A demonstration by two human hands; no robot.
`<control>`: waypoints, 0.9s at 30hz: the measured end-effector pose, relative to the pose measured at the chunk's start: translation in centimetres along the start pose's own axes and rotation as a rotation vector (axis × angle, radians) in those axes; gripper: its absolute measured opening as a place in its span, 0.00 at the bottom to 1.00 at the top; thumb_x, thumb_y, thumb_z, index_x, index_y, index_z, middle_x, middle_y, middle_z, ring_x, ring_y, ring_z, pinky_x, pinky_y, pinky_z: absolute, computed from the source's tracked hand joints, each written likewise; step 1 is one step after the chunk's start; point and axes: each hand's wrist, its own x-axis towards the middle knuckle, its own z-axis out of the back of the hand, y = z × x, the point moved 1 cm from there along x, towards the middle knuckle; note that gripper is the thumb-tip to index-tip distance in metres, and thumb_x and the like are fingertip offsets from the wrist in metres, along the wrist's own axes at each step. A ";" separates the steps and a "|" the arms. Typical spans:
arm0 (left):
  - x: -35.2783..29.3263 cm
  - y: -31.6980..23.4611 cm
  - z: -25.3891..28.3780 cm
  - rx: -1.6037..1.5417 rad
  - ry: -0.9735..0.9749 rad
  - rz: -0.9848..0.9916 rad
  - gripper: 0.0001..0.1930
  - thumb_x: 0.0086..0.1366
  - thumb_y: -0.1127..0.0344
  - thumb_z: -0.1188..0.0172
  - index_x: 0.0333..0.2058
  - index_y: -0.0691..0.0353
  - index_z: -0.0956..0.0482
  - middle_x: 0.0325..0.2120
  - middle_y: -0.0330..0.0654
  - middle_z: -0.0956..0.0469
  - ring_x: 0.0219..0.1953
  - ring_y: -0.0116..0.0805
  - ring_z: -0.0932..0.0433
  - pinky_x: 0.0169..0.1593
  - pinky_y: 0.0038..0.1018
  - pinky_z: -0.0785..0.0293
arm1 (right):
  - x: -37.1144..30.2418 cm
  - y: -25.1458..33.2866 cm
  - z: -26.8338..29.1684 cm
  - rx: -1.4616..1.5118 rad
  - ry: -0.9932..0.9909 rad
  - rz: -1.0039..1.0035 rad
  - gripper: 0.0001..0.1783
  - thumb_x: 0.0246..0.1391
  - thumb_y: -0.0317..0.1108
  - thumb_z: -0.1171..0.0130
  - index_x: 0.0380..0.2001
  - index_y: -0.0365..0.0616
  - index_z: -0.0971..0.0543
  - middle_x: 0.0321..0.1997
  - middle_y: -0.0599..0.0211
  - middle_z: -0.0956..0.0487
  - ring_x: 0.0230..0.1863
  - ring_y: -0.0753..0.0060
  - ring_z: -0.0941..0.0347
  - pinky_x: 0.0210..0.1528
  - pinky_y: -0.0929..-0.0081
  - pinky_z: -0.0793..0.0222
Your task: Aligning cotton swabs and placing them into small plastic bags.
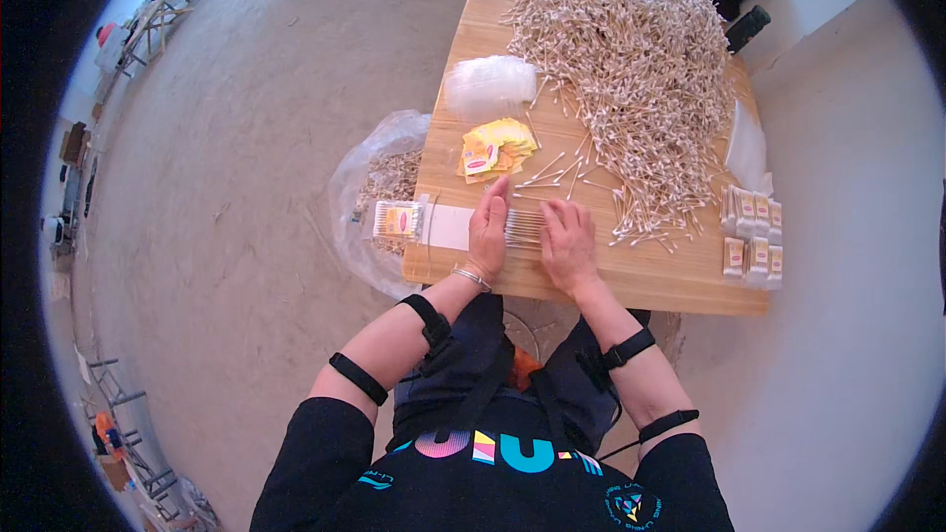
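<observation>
A neat row of cotton swabs (524, 228) lies side by side on the table between my hands, near its front edge. My left hand (486, 234) stands on its edge at the row's left end, fingers stretched out together. My right hand (570, 244) touches the right end with bent fingers, not closed around anything visible. Left of my left hand lies a white card (448, 229). At the table's left edge sits a clear pack of swabs (397, 221) with a yellow label. Several loose swabs (562, 169) are scattered just beyond my hands.
A large heap of cotton swabs (621, 59) covers the table's far right. Yellow label cards (496, 146) and clear plastic sleeves (490, 85) lie at the left. Filled packs (754, 227) are stacked by the right wall. A plastic bag of swabs (357, 177) stands beside the wooden table (680, 281).
</observation>
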 end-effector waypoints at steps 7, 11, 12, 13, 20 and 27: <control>0.1 -0.5 0.1 -0.035 0.022 0.070 0.28 0.71 0.53 0.60 0.59 0.71 0.42 0.59 0.49 0.39 0.63 0.37 0.42 0.65 0.29 0.48 | -1.4 2.4 -0.4 -0.275 0.169 0.103 0.49 0.49 0.60 0.48 0.63 0.33 0.47 0.69 0.45 0.53 0.71 0.48 0.63 0.70 0.56 0.69; 0.2 -0.4 0.3 -0.035 0.050 0.090 0.28 0.71 0.52 0.60 0.60 0.70 0.43 0.60 0.49 0.41 0.64 0.37 0.44 0.66 0.31 0.51 | -1.5 2.8 -0.2 -0.380 0.222 0.113 0.52 0.48 0.65 0.50 0.63 0.33 0.48 0.69 0.44 0.53 0.71 0.48 0.64 0.70 0.56 0.72; 0.1 -0.4 0.3 -0.036 0.049 0.088 0.28 0.71 0.52 0.60 0.60 0.70 0.43 0.60 0.49 0.41 0.64 0.37 0.44 0.66 0.31 0.51 | -1.8 2.9 -0.3 -0.381 0.221 0.115 0.52 0.48 0.65 0.50 0.63 0.33 0.48 0.69 0.44 0.53 0.71 0.48 0.64 0.70 0.56 0.72; 0.1 -0.3 0.3 -0.035 0.040 0.066 0.28 0.71 0.53 0.60 0.59 0.70 0.42 0.59 0.49 0.39 0.63 0.37 0.42 0.64 0.29 0.48 | -2.2 3.0 -0.4 -0.343 0.215 0.113 0.52 0.48 0.65 0.50 0.63 0.34 0.48 0.69 0.44 0.52 0.71 0.48 0.64 0.70 0.55 0.71; 0.3 0.0 0.4 0.008 0.025 0.051 0.27 0.71 0.52 0.60 0.58 0.71 0.39 0.57 0.49 0.36 0.60 0.35 0.39 0.62 0.28 0.44 | -1.0 1.9 -0.6 -0.265 0.033 0.039 0.46 0.48 0.52 0.42 0.62 0.33 0.46 0.67 0.47 0.48 0.69 0.46 0.58 0.70 0.55 0.65; 0.2 -0.2 0.2 -0.010 0.024 0.032 0.27 0.71 0.52 0.59 0.58 0.71 0.39 0.56 0.49 0.35 0.59 0.35 0.38 0.62 0.27 0.44 | -1.1 0.2 1.8 0.097 -0.082 -0.021 0.35 0.40 0.31 0.36 0.54 0.38 0.37 0.60 0.51 0.39 0.61 0.48 0.44 0.63 0.55 0.51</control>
